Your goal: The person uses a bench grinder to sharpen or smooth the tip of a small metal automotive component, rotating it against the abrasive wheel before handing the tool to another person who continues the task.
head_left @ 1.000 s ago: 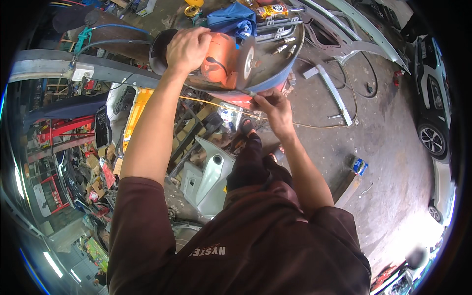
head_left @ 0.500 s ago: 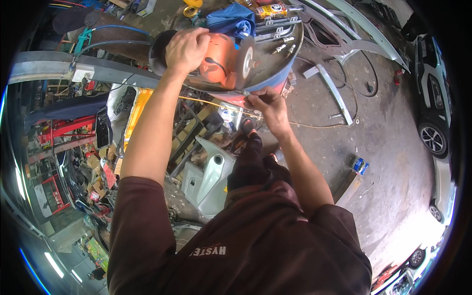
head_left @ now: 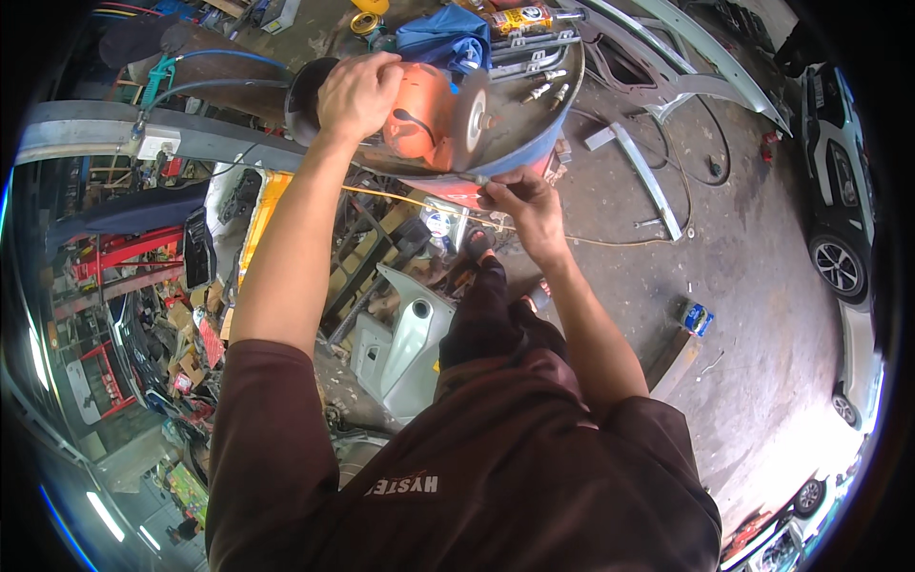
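Note:
An orange bench grinder (head_left: pixel 416 114) stands on a round, drum-like top with a blue rim (head_left: pixel 534 151). My left hand (head_left: pixel 360 95) lies over its housing, fingers curled round the top. On the grinder's right side is a round wheel (head_left: pixel 470 112), its face smeared as if spinning. Below that wheel, my right hand (head_left: pixel 524 202) pinches a small metal piece (head_left: pixel 479 179), apparently a spark plug, with its tip toward the wheel's lower edge. My fingers hide most of it; whether it touches the wheel I cannot tell. Similar spark plugs (head_left: pixel 538 92) lie on the drum top to the right.
Behind the grinder are a blue cloth (head_left: pixel 443 40), a yellow-labelled bottle (head_left: pixel 524 19) and metal brackets (head_left: pixel 534 65). A yellow hose (head_left: pixel 400 198) runs below the drum. A metal angle piece (head_left: pixel 648 181) lies on the floor; parked cars (head_left: pixel 839 191) line the right.
Both hands stay in place, with only a slight shift of the right hand. The whole view has moved a little. The grinder wheel stays blurred.

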The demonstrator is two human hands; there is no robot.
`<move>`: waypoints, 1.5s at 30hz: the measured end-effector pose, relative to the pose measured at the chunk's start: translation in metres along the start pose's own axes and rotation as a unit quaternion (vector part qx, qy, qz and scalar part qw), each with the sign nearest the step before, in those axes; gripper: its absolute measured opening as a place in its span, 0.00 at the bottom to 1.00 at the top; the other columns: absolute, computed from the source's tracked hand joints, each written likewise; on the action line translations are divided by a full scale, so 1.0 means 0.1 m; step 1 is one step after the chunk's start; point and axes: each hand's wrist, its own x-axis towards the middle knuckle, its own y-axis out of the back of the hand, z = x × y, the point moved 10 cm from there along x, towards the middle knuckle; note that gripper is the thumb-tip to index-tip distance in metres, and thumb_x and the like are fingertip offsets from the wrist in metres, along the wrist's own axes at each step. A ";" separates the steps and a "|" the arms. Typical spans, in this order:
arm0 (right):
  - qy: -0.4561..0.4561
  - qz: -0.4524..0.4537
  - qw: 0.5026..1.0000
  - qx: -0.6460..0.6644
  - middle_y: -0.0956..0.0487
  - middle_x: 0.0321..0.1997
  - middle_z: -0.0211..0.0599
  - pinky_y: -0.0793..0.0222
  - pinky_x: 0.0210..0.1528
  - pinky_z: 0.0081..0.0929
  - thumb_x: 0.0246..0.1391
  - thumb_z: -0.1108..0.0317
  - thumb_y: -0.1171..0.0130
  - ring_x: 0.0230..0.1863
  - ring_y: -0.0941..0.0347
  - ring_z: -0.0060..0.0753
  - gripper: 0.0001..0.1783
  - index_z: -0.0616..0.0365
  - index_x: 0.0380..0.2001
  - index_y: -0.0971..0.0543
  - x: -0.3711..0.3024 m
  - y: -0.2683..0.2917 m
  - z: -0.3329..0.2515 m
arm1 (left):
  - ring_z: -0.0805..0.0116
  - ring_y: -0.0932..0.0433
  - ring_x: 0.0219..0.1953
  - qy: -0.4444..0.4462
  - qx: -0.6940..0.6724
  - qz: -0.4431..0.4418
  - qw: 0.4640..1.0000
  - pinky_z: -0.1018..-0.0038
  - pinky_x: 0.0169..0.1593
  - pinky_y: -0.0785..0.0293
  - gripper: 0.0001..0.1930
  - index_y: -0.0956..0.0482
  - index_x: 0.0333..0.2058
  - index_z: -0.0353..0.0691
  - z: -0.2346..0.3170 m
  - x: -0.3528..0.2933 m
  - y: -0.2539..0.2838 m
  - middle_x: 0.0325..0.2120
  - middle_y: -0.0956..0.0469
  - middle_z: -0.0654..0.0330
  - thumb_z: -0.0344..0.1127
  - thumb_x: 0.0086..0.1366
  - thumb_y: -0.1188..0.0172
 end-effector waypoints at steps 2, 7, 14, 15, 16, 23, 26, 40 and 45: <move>-0.001 0.004 1.000 -0.006 0.15 0.40 0.38 0.19 0.49 0.26 0.64 0.75 0.37 0.41 0.16 0.28 0.04 0.65 0.40 0.20 0.00 0.03 0.01 | 0.47 0.20 0.54 -0.002 0.000 -0.001 1.000 0.57 0.58 0.25 0.20 0.14 0.49 0.50 0.01 0.00 0.00 0.48 0.16 0.54 0.48 0.69 0.52; -0.001 0.010 1.000 -0.004 0.15 0.40 0.39 0.18 0.49 0.26 0.64 0.75 0.36 0.41 0.16 0.29 0.05 0.66 0.40 0.20 0.00 0.06 0.01 | 0.47 0.20 0.54 0.006 -0.002 -0.003 1.000 0.58 0.59 0.26 0.20 0.14 0.49 0.50 0.00 -0.01 0.02 0.48 0.16 0.53 0.47 0.69 0.52; 0.003 0.001 1.000 0.015 0.15 0.40 0.40 0.18 0.49 0.27 0.64 0.74 0.36 0.41 0.16 0.29 0.06 0.66 0.40 0.20 -0.01 0.09 0.03 | 0.49 0.18 0.49 -0.012 -0.017 0.029 0.999 0.60 0.65 0.30 0.20 0.13 0.45 0.45 0.05 -0.01 0.06 0.44 0.14 0.51 0.47 0.68 0.51; 0.002 0.005 1.000 0.012 0.15 0.39 0.41 0.18 0.49 0.27 0.64 0.74 0.36 0.41 0.16 0.29 0.06 0.66 0.40 0.20 -0.02 0.10 0.03 | 0.49 0.18 0.49 -0.011 -0.017 0.030 0.999 0.60 0.65 0.30 0.20 0.13 0.45 0.45 0.05 -0.01 0.06 0.44 0.14 0.51 0.47 0.68 0.51; 0.001 0.009 1.000 0.009 0.15 0.39 0.41 0.18 0.49 0.27 0.65 0.74 0.36 0.41 0.17 0.29 0.06 0.66 0.40 0.20 -0.02 0.11 0.02 | 0.49 0.18 0.49 -0.010 -0.017 0.030 0.999 0.61 0.65 0.30 0.20 0.13 0.45 0.45 0.04 -0.01 0.06 0.44 0.14 0.51 0.47 0.68 0.51; -0.009 0.003 0.999 0.050 0.15 0.39 0.41 0.18 0.49 0.29 0.65 0.75 0.37 0.41 0.17 0.30 0.05 0.66 0.40 0.20 -0.06 0.07 0.00 | 0.50 0.19 0.51 0.004 -0.016 0.030 0.999 0.61 0.64 0.29 0.20 0.13 0.45 0.46 0.01 0.00 0.04 0.46 0.15 0.52 0.47 0.67 0.51; -0.010 0.003 0.999 0.051 0.15 0.39 0.42 0.17 0.50 0.29 0.65 0.75 0.37 0.41 0.16 0.31 0.05 0.66 0.40 0.20 -0.07 0.05 -0.01 | 0.49 0.19 0.53 0.008 -0.009 0.023 1.000 0.61 0.63 0.29 0.20 0.13 0.45 0.46 0.00 0.00 0.03 0.47 0.15 0.53 0.47 0.67 0.51; -0.014 0.005 0.999 0.052 0.15 0.40 0.43 0.18 0.51 0.28 0.64 0.74 0.36 0.42 0.16 0.31 0.06 0.66 0.41 0.20 -0.06 0.04 0.05 | 0.50 0.19 0.51 -0.006 -0.012 0.017 1.000 0.61 0.65 0.30 0.20 0.13 0.45 0.45 0.00 0.01 0.02 0.46 0.15 0.52 0.47 0.68 0.52; -0.019 0.013 0.998 0.053 0.15 0.40 0.43 0.18 0.51 0.28 0.64 0.74 0.36 0.42 0.16 0.31 0.06 0.66 0.41 0.20 -0.07 0.05 0.06 | 0.50 0.18 0.51 -0.009 -0.015 0.019 1.000 0.61 0.65 0.31 0.20 0.13 0.45 0.45 0.04 0.01 0.03 0.45 0.15 0.52 0.47 0.68 0.52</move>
